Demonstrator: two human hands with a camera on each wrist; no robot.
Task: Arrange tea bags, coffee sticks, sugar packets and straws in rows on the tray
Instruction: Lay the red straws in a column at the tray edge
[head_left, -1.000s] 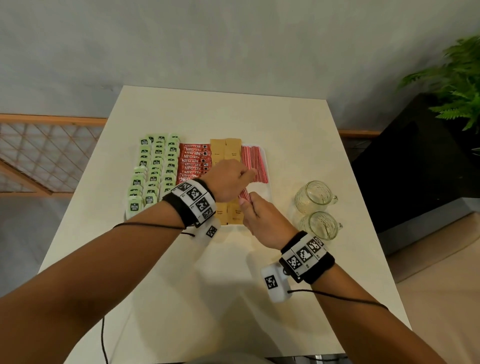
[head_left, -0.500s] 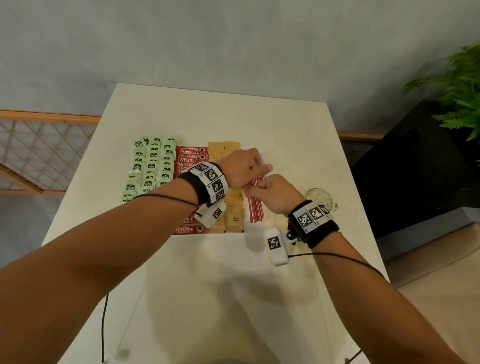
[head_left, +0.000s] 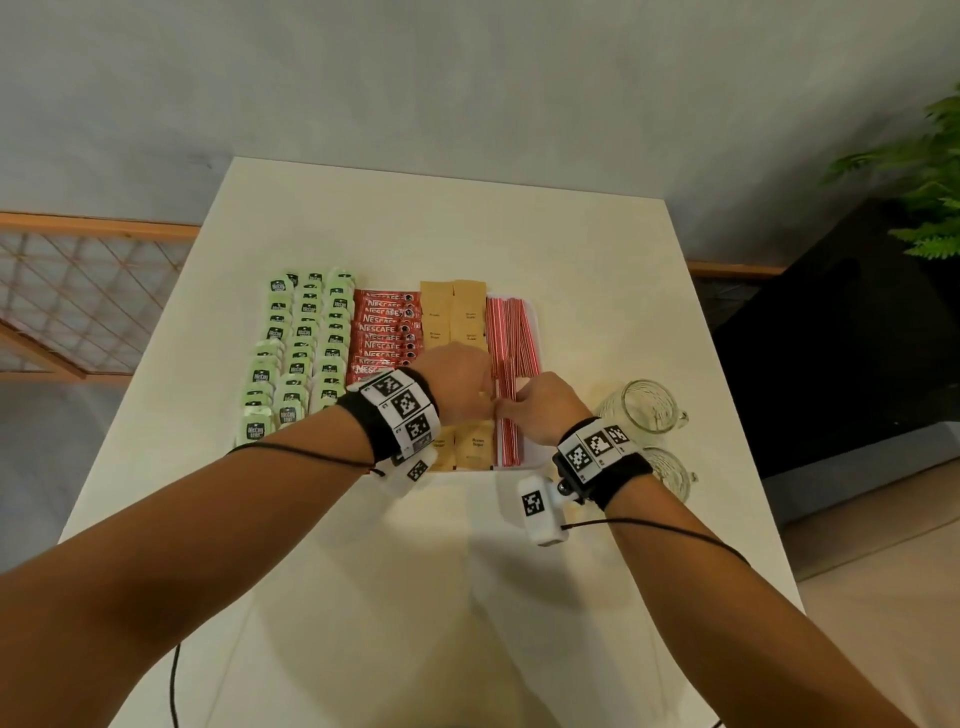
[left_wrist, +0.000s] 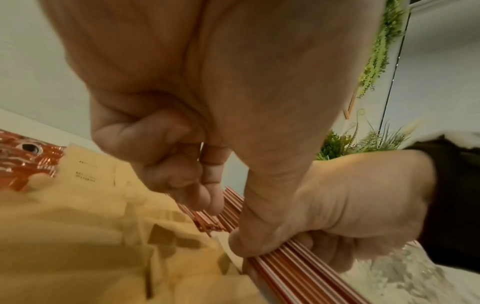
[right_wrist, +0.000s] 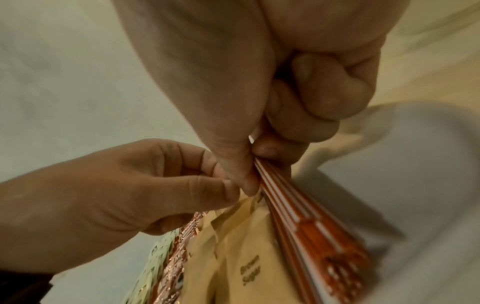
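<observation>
Tea bags (head_left: 298, 353), coffee sticks (head_left: 384, 332), sugar packets (head_left: 453, 317) rowed on tray (head_left: 535, 322). Right hand (head_left: 540, 405) pinching straws (head_left: 511, 332), left hand (head_left: 460, 382) curled, thumb steadying bundle. Probably last row.

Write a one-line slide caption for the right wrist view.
Right hand pinches red-and-white straws beside brown sugar packets, with the left hand curled alongside.

so on the tray (head_left: 538, 332) it goes tea bags (head_left: 301, 348) far left, then coffee sticks (head_left: 382, 332), sugar packets (head_left: 454, 317), and straws (head_left: 511, 332) along the tray's right edge, with two glass mugs (head_left: 647, 408) on the table (head_left: 415, 218) right of the tray.
</observation>
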